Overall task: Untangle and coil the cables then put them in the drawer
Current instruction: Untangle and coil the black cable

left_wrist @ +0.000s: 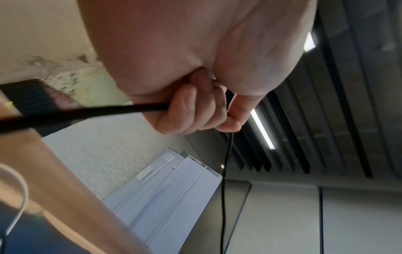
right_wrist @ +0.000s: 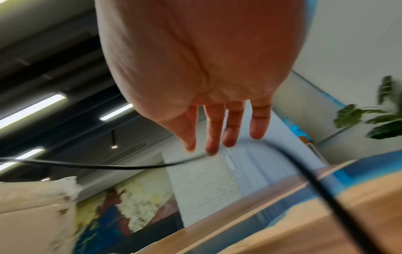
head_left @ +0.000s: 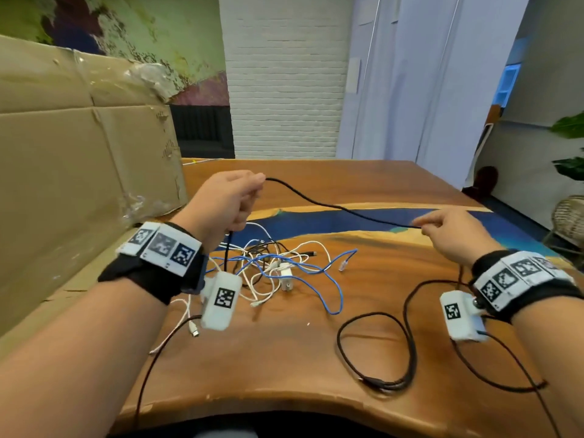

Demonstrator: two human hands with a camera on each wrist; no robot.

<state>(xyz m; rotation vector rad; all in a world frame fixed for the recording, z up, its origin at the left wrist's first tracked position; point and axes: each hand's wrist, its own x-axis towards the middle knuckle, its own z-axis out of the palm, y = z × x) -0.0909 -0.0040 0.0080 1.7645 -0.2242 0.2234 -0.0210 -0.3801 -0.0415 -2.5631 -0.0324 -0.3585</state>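
Both hands held thin black cable [head_left: 341, 210]: left hand [head_left: 226, 203] fisted at 11 o'clock, right hand [head_left: 452, 233] pinched at 2 o'clock; best slid slowly, tangled pile [head_left: 275, 263] watched for snags.

Tabletop [head_left: 316, 358]: brown wood, blue band across it. Cardboard box [head_left: 79, 172]: large, at the tabletop's left edge. White brick wall [head_left: 284, 74] behind; painted mural [head_left: 126, 26] upper left. Pale curtains [head_left: 426, 74] right of the brick. Green plant [head_left: 568, 143] far right. Ceiling strip lights [right_wrist: 32, 110].
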